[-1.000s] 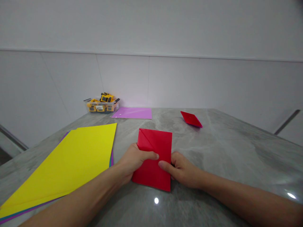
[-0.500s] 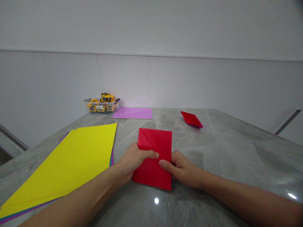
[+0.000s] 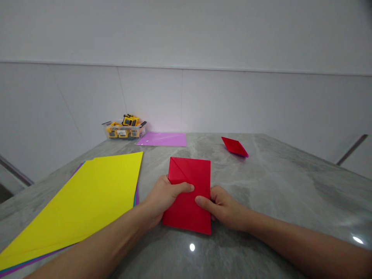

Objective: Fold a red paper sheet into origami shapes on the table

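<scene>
A folded sheet of red paper (image 3: 190, 215), roughly rectangular, is held up in front of me, tilted toward my view. A diagonal crease or flap edge runs down from its upper left corner. My left hand (image 3: 167, 195) grips the left edge, its thumb lying across the front. On the right edge, my right hand (image 3: 222, 205) pinches the paper, thumb in front and fingers curled. Most of the fingers behind the paper are hidden. The two thumbs nearly meet near the paper's middle.
A stack of large coloured sheets (image 3: 90, 197), yellow on top, lies at the left. Farther back on the grey marbled table (image 3: 279, 201) are a clear bin (image 3: 123, 133) of yellow toy vehicles, a purple sheet (image 3: 162, 139) and another folded red piece (image 3: 235, 146).
Almost nothing differs. Both hands keep the same hold on the red paper, and the whole view has shifted very slightly.
</scene>
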Available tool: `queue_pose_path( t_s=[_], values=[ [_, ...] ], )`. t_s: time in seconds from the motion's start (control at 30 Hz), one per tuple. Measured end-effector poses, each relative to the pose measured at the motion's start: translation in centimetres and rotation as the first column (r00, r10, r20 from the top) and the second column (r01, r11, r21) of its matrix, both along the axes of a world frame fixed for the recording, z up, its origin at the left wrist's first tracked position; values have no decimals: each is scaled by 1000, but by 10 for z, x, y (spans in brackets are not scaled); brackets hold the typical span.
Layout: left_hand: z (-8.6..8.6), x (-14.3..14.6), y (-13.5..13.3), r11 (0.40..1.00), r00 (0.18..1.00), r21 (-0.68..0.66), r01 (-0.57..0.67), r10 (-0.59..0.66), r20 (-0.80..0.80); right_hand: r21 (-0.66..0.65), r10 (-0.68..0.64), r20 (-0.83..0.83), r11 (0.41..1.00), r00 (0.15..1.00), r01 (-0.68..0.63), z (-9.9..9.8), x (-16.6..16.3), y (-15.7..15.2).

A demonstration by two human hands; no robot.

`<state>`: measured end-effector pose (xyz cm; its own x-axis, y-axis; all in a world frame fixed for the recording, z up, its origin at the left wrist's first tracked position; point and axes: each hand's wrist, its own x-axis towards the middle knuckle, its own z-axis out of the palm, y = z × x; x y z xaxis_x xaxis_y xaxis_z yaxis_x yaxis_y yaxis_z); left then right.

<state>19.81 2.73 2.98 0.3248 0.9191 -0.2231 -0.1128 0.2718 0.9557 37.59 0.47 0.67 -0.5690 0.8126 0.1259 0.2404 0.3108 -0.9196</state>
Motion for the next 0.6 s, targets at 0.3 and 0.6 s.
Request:
queue_pose_path(
  t_s=[0.3, 0.6],
  values=[
    [-3, -2, 1, 1000, 997, -1, 29, -29, 70, -28, -10, 29, 1000, 1000, 11, -5, 3, 3],
    [-1, -2, 1, 1000, 995, 4, 29, -30, 99, -36, -12, 44, 999, 999, 14, -2, 2, 1]
  ],
)
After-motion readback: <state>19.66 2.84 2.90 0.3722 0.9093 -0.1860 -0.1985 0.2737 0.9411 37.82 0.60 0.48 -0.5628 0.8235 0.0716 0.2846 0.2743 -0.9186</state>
